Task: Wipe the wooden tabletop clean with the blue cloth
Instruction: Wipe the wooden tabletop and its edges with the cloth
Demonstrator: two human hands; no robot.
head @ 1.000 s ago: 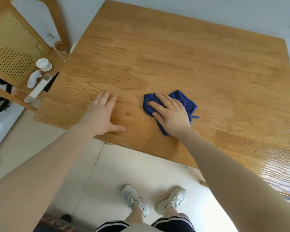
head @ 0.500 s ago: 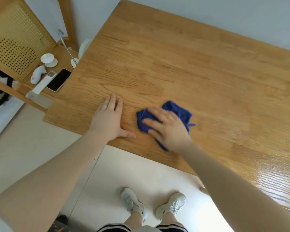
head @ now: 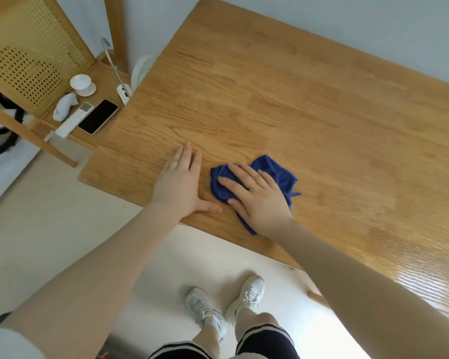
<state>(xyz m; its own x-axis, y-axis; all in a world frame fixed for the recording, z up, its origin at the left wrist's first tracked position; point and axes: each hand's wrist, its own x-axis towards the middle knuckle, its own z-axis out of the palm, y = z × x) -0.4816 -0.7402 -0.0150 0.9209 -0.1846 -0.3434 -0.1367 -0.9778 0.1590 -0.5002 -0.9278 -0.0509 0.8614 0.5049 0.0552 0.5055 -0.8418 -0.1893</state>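
The wooden tabletop [head: 309, 104] fills the upper right of the head view, its grain shiny at the right. A crumpled blue cloth [head: 280, 172] lies near the table's front edge. My right hand [head: 257, 198] presses flat on the cloth with fingers spread, covering most of it; a ring shows on one finger. My left hand [head: 179, 185] rests flat on the bare wood just left of the cloth, fingers together, thumb pointing toward the cloth, holding nothing.
A lower wooden side surface at the left holds a phone [head: 98, 116], a white remote [head: 74, 120], a small white cup [head: 81, 85] and a white object [head: 64, 106]. A perforated chair back [head: 29, 55] stands behind it. My shoes [head: 226, 304] stand on the pale floor.
My right hand and the blue cloth have slid left toward my left hand, closing the gap. The camera view has shifted, showing more of the side surface at the left.
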